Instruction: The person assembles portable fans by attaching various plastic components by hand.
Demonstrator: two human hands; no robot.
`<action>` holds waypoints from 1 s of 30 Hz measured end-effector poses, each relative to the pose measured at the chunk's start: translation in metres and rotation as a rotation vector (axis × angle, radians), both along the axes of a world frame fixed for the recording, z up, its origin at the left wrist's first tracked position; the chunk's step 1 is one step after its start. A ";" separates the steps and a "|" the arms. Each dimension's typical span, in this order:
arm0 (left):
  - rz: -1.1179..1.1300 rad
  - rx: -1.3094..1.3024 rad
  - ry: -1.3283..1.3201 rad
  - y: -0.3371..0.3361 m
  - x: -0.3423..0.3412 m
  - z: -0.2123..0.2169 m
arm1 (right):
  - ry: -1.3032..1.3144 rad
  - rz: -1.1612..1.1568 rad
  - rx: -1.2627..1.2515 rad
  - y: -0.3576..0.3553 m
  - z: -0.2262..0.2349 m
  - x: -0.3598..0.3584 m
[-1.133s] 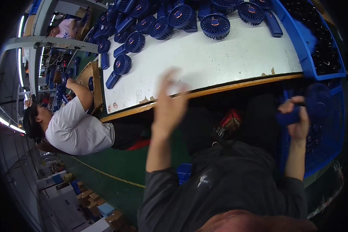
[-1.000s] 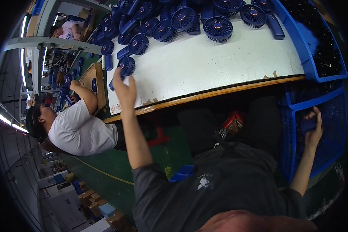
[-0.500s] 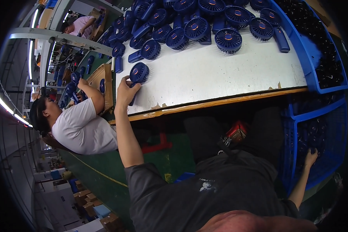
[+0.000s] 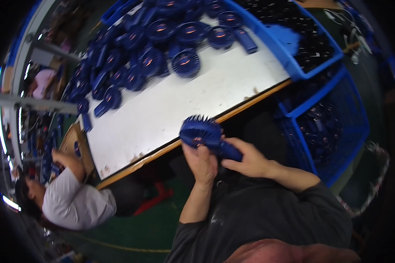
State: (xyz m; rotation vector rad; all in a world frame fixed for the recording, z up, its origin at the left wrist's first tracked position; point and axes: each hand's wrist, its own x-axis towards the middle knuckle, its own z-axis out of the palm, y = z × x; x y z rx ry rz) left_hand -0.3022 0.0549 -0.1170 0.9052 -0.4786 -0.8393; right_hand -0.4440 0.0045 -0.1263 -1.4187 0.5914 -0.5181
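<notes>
I hold a blue handheld fan [image 4: 202,133], round grille head up and to the left, in front of my chest at the near edge of the white table [image 4: 171,109]. My left hand [image 4: 201,163] grips it just under the head. My right hand [image 4: 246,158] is closed around its blue handle. Many more blue fans [image 4: 153,52] lie heaped across the far side of the table.
A blue crate [image 4: 311,44] of dark parts stands at the table's right end, and a second blue crate [image 4: 333,127] sits lower at my right. A person in a white shirt [image 4: 74,201] works at the left, beside a cardboard box [image 4: 70,140].
My left hand has brought a fan from the far left of the table back to my chest. My right hand has come up out of the lower blue crate and taken its handle.
</notes>
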 end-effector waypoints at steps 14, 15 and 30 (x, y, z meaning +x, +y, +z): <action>-0.645 0.089 0.312 -0.016 0.003 0.007 | 0.550 0.712 -0.666 -0.127 0.135 -0.011; -0.584 0.027 0.337 -0.019 0.004 0.007 | 0.950 0.607 -0.587 -0.149 0.163 -0.001; -0.458 0.140 -0.001 -0.003 0.023 0.019 | 0.604 -0.602 -1.229 -0.376 0.049 -0.119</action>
